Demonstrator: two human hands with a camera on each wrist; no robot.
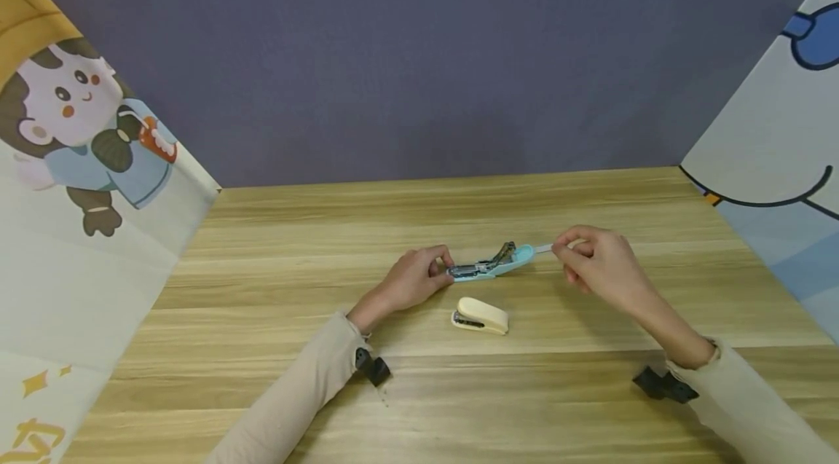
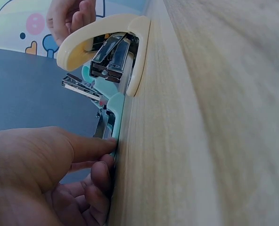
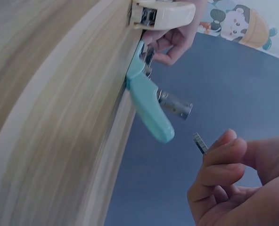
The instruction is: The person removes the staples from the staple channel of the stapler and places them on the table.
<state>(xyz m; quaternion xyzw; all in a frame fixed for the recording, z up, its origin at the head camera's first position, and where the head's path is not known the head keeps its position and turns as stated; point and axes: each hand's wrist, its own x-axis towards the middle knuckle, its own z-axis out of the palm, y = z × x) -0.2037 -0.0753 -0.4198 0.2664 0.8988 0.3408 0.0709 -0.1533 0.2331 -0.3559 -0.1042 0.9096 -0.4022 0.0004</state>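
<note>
- So, head view: the mint-green plastic stapler with metal inner parts (image 1: 491, 272) sits unfolded on the wood-grain counter (image 1: 498, 406), between the hands. Long axis runs roughly left to right, cover end toward the right.
- Same view: left hand (image 1: 414, 278) is in contact, thumb and finger pinching the stapler's left end. Right hand (image 1: 603, 264) is past the cover end, pinching a thin silver metal strip (image 1: 544, 248), likely staples. Strip points left, seeming to meet the cover, but depth is unclear here.
- Same view: forearms angle in from the lower corners. The cream-yellow plastic stapler (image 1: 483, 315) lies just on the person's side of the mint one; neither hand holds it.
- Left wrist view: left hand is low at the counter, thumb and finger on the near end of the mint stapler, remaining fingers bent beneath. Metal arm sticks up beyond the grip. Right hand partly blocked by the cream stapler; grasp not readable from here.
- Right wrist view: settles the depth. Strip tip is clear of both the mint cover and the raised metal arm, visible gap. Cover slopes up off the counter. Right hand is held above the counter, strip between thumb and finger, other fingers curled in.
</note>
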